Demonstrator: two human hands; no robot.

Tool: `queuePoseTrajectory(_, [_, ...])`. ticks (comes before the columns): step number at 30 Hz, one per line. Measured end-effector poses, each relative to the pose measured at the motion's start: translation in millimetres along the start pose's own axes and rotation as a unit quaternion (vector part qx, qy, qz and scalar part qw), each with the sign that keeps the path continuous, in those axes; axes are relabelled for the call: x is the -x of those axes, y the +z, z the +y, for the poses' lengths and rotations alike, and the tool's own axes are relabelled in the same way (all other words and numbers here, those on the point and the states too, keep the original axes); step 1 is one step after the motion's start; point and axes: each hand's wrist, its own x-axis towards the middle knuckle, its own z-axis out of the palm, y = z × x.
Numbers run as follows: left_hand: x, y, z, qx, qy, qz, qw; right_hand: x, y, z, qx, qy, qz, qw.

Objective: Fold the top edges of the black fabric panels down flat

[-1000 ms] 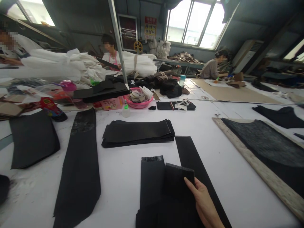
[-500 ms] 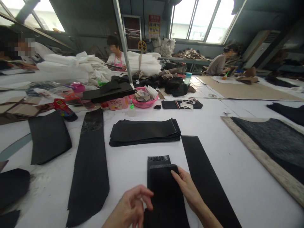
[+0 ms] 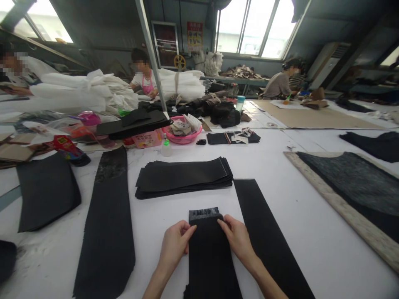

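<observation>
In front of me lies a long black fabric strip (image 3: 208, 257), its upper end pinched at both corners. My left hand (image 3: 175, 243) is closed on the left corner, thumb on top. At the right corner my right hand (image 3: 237, 237) grips the same strip. Just beyond that edge shows the end of another black piece, with a greyish, shiny band (image 3: 204, 212) across it. A stack of black strips (image 3: 183, 176) lies farther off. To the right of my right hand is a single long black strip (image 3: 268, 228).
Long black pieces (image 3: 106, 232) and a black stack (image 3: 48, 193) lie on the left of the white table (image 3: 152, 232). A pink basin (image 3: 183, 139) and a small green-capped bottle (image 3: 166, 147) stand beyond. At right is a board with dark fabric (image 3: 352, 182). Several people work across the table.
My left hand has moved up and right and taken hold of the strip's left corner. My right hand still grips the right corner. The view has shifted slightly.
</observation>
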Motion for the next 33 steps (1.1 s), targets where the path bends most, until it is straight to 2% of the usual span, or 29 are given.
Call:
queuePoseTrajectory(8, [-3.7, 1.6, -0.2, -0.064, 0.002, 0.025, 0.998, -8.4, 1.3, -6.4, 0.091, 0.025, 0.004, 0.996])
queuePoseTrajectory(17, [-4.2, 4.4, 0.2, -0.077, -0.018, 0.048, 0.996, -12.1, 4.6, -7.7, 0.141, 0.030, 0.005, 0.990])
queuePoseTrajectory(33, [-10.0, 5.9, 3.0, -0.072, -0.034, 0.051, 0.996, -14.3, 5.3, -6.5, 0.155, 0.038, -0.007, 0.987])
